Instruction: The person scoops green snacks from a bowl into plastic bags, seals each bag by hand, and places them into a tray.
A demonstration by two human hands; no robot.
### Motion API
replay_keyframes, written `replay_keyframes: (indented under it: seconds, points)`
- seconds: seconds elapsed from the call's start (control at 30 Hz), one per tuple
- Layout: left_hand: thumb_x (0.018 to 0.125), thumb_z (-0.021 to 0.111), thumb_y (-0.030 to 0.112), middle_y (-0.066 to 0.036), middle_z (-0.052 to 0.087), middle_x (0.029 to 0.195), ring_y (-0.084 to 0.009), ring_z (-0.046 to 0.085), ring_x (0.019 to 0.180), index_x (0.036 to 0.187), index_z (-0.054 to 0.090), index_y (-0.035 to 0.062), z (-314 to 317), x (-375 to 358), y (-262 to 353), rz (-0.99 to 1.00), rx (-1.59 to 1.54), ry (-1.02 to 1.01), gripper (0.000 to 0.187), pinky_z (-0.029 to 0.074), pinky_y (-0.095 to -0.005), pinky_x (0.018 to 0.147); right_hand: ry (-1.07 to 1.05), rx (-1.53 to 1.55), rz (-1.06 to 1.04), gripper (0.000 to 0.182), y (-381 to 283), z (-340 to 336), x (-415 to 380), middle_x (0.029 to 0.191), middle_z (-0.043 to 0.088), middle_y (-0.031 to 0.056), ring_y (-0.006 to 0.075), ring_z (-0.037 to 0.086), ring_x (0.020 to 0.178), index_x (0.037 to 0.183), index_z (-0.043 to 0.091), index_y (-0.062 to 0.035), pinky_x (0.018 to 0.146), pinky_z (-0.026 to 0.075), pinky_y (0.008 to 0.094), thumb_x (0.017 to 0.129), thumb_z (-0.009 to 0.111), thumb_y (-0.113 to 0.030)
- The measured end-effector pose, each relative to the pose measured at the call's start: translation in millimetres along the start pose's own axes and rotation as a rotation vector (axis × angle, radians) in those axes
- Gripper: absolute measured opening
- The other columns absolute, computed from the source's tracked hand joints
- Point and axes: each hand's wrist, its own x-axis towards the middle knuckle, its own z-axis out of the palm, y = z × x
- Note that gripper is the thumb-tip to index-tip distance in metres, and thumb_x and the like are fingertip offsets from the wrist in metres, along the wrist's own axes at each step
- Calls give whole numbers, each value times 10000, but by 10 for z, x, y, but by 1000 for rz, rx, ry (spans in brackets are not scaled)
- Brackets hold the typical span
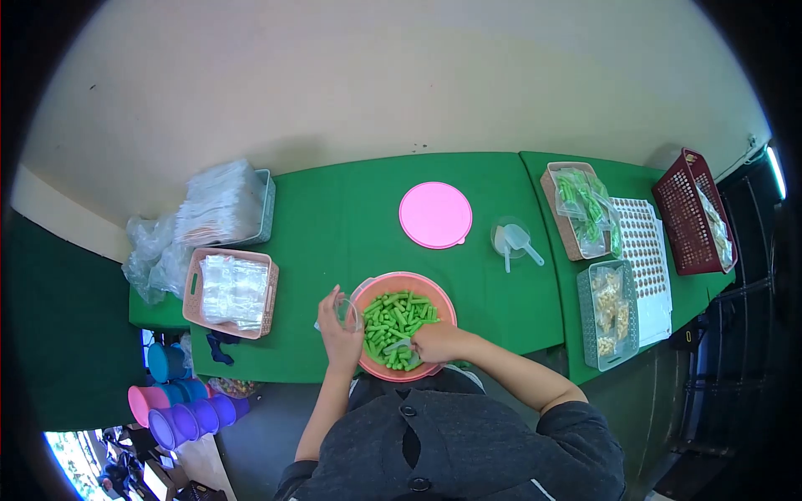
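Note:
A pink tub (449, 306) full of cut green bean pieces (386, 321) stands at the front edge of the table, close against my body. My left hand (337, 341) is closed round a small clear plastic cup (349, 316) at the tub's left rim. Inside the tub, my right hand (436, 342) grips a translucent scoop (398, 345), whose blade lies among the beans. The scoop's handle is mostly hidden by my fingers. Farther back on the table lies a round pink lid (435, 215).
A clear bowl with a white scoop (517, 237) stands right of the lid. Baskets of plastic bags (235, 290) are at left. At right are a basket of bagged green vegetables (582, 200), a grey basket of pale food packs (610, 313), sticker sheets (643, 250) and a maroon basket (685, 219).

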Motion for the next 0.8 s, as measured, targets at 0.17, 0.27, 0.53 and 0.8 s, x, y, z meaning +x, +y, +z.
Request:
replay_keyframes:
  seconds: [0.17,0.27,0.53,0.8]
  points:
    - [766,663,15,-132,552,1095,-279,556,991,1290,480,38,-120,91,40,71,17,-44,556,440,-396,909,103,31,-16,289,-15,-137,-44,793,654,206,379,641,783,851,676,-24,722,491,479,880,504,-255]
    - [739,674,14,-124,553,1087,-263,558,968,1281,493,40,-270,201,37,62,-79,-71,572,449,-386,896,195,95,-71,318,-9,-327,-145,769,639,193,376,618,728,866,651,-16,705,472,480,923,468,-270]
    - [722,717,90,-131,546,1107,-297,536,1011,1361,425,86,-642,308,394,199,193,-185,703,407,-428,927,471,244,-161,269,16,-857,-581,687,596,182,305,571,600,897,659,-15,581,441,402,922,538,-254]
    - [648,765,104,-124,513,1160,-317,515,1060,1423,350,132,-390,200,625,446,154,-361,880,377,-439,920,601,52,-132,274,-376,-991,-904,673,615,157,306,582,588,897,674,-19,585,474,377,905,584,-278]
